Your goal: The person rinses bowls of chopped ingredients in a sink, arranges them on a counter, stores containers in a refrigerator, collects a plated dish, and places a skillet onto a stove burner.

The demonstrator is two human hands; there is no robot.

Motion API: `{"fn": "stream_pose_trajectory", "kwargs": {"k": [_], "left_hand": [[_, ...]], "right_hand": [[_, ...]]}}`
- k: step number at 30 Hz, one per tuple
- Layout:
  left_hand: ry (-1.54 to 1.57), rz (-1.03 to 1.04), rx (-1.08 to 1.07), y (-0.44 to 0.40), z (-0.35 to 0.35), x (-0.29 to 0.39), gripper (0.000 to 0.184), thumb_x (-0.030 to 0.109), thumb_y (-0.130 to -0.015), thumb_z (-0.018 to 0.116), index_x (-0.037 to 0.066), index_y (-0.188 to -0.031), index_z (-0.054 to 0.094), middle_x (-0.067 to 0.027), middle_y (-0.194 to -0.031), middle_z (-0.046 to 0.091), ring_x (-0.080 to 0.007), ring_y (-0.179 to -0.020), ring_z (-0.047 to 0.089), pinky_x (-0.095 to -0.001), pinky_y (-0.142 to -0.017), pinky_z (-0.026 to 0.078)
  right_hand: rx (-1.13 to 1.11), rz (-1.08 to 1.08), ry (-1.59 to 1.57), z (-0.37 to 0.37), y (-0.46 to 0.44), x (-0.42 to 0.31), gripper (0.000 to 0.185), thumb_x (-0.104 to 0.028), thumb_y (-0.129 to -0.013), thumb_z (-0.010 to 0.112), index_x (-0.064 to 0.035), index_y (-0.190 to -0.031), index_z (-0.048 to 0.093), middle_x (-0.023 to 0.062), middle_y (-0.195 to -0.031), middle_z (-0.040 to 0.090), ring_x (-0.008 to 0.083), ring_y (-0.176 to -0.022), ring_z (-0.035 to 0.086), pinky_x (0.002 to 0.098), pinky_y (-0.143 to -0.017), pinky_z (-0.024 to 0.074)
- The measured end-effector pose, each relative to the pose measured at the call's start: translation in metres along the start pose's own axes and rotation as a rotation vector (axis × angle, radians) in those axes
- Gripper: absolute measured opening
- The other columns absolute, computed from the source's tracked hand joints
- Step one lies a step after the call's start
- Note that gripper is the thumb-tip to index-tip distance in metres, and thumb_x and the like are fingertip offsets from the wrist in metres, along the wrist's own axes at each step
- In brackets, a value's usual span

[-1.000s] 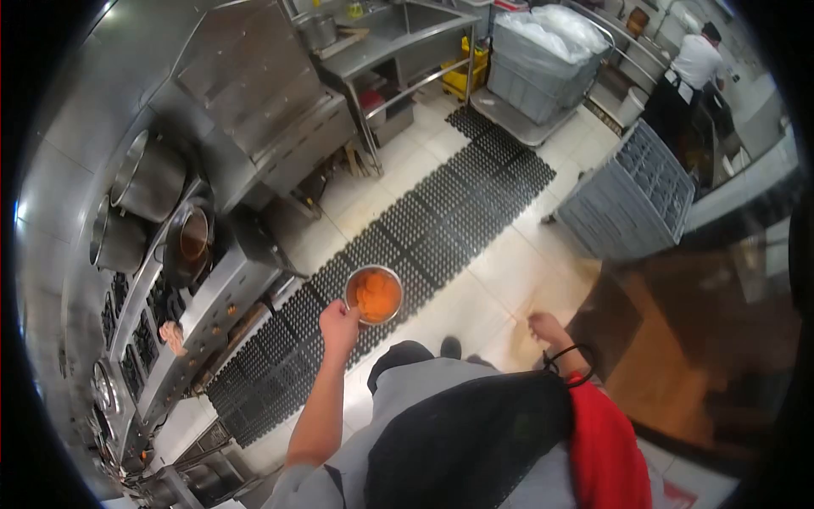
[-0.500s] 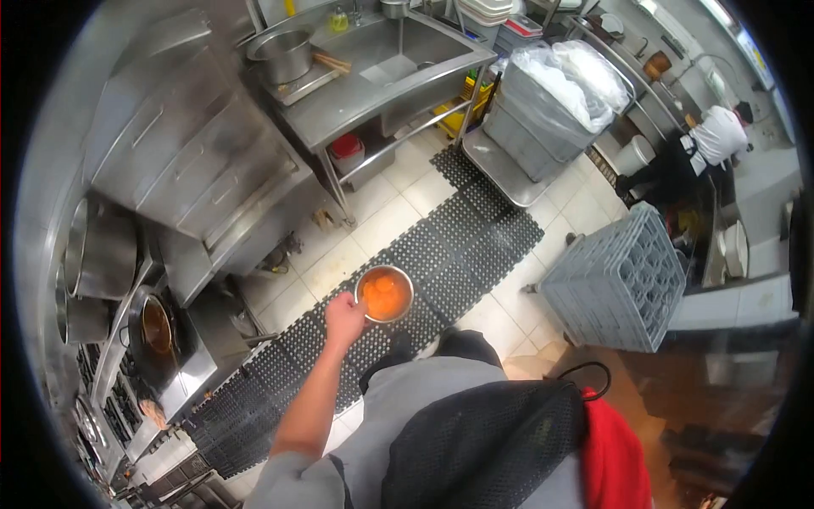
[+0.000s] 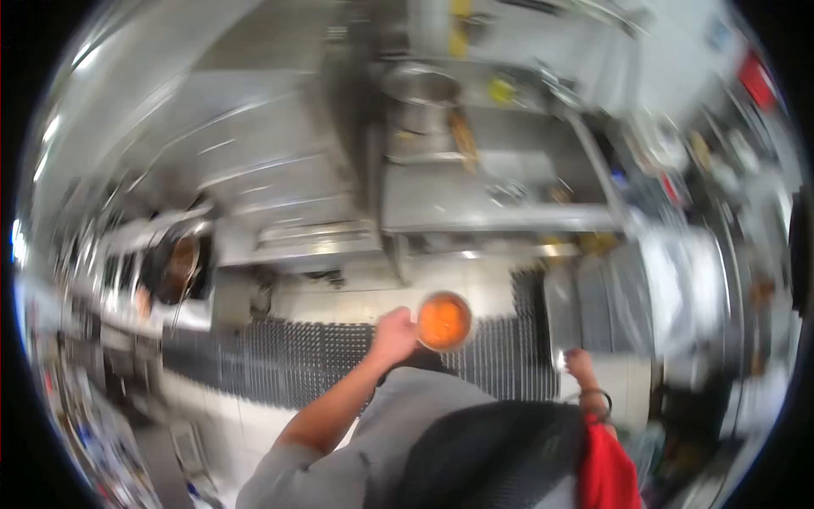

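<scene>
My left hand [image 3: 396, 334] is closed on the rim of a small round metal bowl [image 3: 466, 334], held out over the floor mat in front of me. Inside the bowl lie orange pieces [image 3: 443, 321] that look like carrot slices, though motion blurs them. My right hand [image 3: 580, 365] hangs lower right, near the end of a grey cart. Its fingers are smeared, so whether it grips anything does not show.
A steel sink counter [image 3: 500, 219] stands ahead with a large pot [image 3: 421, 106] on it. Left is a stove with a dark wok [image 3: 180, 263]. A grey bin with plastic wrap [image 3: 670, 288] stands right. Black perforated matting [image 3: 280, 360] covers the floor.
My view has swung to the right, putting the sink more squarely ahead. The bowl is still in my left hand. My right hand has come into sight at the lower right.
</scene>
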State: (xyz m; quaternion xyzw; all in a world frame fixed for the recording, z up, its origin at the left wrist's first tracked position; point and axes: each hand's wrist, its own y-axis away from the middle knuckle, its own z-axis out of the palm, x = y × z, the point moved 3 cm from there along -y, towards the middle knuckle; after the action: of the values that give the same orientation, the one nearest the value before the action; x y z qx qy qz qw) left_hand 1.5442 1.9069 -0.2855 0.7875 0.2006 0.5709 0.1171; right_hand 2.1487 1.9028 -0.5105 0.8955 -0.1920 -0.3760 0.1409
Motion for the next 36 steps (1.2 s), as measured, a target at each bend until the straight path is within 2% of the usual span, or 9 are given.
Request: {"fn": "stream_pose_trajectory", "kwargs": {"k": [2, 5, 9, 11, 15, 28, 29, 31, 36], "left_hand": [[-0.005, 0.114, 0.045, -0.028, 0.015, -0.007, 0.035, 0.031, -0.082, 0.075, -0.003, -0.089, 0.065, -0.0232, -0.089, 0.069, -0.0316, -0.086, 0.071, -0.0423, -0.076, 0.054], [0.06, 0.273, 0.169, -0.081, 0.043, 0.004, 0.028, 0.022, -0.08, 0.072, -0.001, -0.096, 0.07, -0.022, -0.088, 0.069, -0.0378, -0.082, 0.07, -0.0419, -0.073, 0.055], [-0.033, 0.282, 0.16, -0.123, 0.056, 0.061, 0.033, 0.029, -0.08, 0.071, 0.001, -0.097, 0.069, -0.0227, -0.093, 0.069, -0.0417, -0.088, 0.068, -0.046, -0.076, 0.055], [0.008, 0.3, 0.252, -0.145, 0.069, 0.084, 0.032, 0.028, -0.08, 0.068, 0.001, -0.096, 0.069, -0.0229, -0.093, 0.068, -0.0429, -0.089, 0.067, -0.0476, -0.077, 0.053], [0.065, 0.205, 0.314, -0.165, 0.084, 0.141, 0.023, 0.015, -0.073, 0.063, -0.006, -0.084, 0.068, -0.0264, -0.084, 0.068, -0.0448, -0.086, 0.068, -0.0493, -0.073, 0.054], [0.097, -0.032, 0.553, -0.267, 0.239, 0.252, 0.028, 0.026, -0.088, 0.068, -0.001, -0.087, 0.062, -0.0224, -0.079, 0.066, -0.0417, -0.077, 0.066, -0.0491, -0.069, 0.051], [0.111, -0.039, 0.543, -0.276, 0.25, 0.254, 0.027, 0.026, -0.088, 0.068, -0.001, -0.088, 0.062, -0.0221, -0.078, 0.066, -0.0416, -0.077, 0.066, -0.0488, -0.069, 0.051], [0.086, -0.048, 0.567, -0.291, 0.268, 0.259, 0.026, 0.025, -0.088, 0.068, -0.001, -0.088, 0.063, -0.0224, -0.079, 0.066, -0.042, -0.077, 0.066, -0.0488, -0.069, 0.052], [0.018, -0.125, 0.543, -0.321, 0.298, 0.272, 0.019, 0.02, -0.086, 0.065, 0.002, -0.091, 0.07, -0.0233, -0.086, 0.07, -0.0422, -0.082, 0.069, -0.0499, -0.073, 0.055]], "right_hand": [[-0.083, -0.091, 0.258, -0.046, -0.103, -0.119, 0.027, -0.018, -0.089, 0.061, -0.0002, -0.105, 0.073, 0.0181, -0.097, 0.075, 0.0278, -0.088, 0.072, 0.0412, -0.078, 0.0545], [0.026, -0.573, 0.228, -0.078, -0.235, -0.23, 0.021, -0.014, -0.089, 0.057, 0.0032, -0.094, 0.068, 0.0166, -0.084, 0.07, 0.0269, -0.079, 0.065, 0.0399, -0.075, 0.0512], [-0.023, -0.728, 0.322, -0.106, -0.359, -0.32, 0.015, -0.009, -0.08, 0.058, -0.0004, -0.086, 0.069, 0.0163, -0.084, 0.071, 0.0365, -0.083, 0.065, 0.0475, -0.078, 0.0509], [-0.174, -0.743, 0.607, -0.122, -0.431, -0.368, 0.028, -0.009, -0.081, 0.058, 0.0034, -0.105, 0.068, 0.019, -0.107, 0.07, 0.0381, -0.104, 0.063, 0.0436, -0.094, 0.0492], [-0.125, -0.724, 0.499, -0.142, -0.546, -0.434, 0.039, -0.032, -0.087, 0.067, -0.0018, -0.112, 0.069, 0.0211, -0.108, 0.072, 0.0412, -0.1, 0.067, 0.0483, -0.089, 0.0517], [0.037, -1.472, 0.465, -0.022, -0.856, -0.678, 0.061, -0.02, -0.091, 0.061, -0.0034, -0.147, 0.04, 0.0127, -0.14, 0.055, 0.0311, -0.115, 0.061, 0.0444, -0.099, 0.0502], [0.31, -1.918, 0.249, -0.002, -0.907, -0.664, 0.064, -0.02, -0.092, 0.061, -0.0036, -0.149, 0.038, 0.012, -0.143, 0.054, 0.0303, -0.116, 0.06, 0.0441, -0.1, 0.0501], [0.042, -1.479, 0.529, -0.014, -0.885, -0.691, 0.063, -0.02, -0.092, 0.061, -0.003, -0.148, 0.04, 0.0131, -0.142, 0.054, 0.0313, -0.116, 0.06, 0.0443, -0.1, 0.0499], [0.015, -1.37, 0.646, -0.02, -0.876, -0.654, 0.06, -0.02, -0.092, 0.061, -0.0014, -0.145, 0.043, 0.0158, -0.14, 0.055, 0.0337, -0.117, 0.061, 0.0449, -0.101, 0.0494]]}}
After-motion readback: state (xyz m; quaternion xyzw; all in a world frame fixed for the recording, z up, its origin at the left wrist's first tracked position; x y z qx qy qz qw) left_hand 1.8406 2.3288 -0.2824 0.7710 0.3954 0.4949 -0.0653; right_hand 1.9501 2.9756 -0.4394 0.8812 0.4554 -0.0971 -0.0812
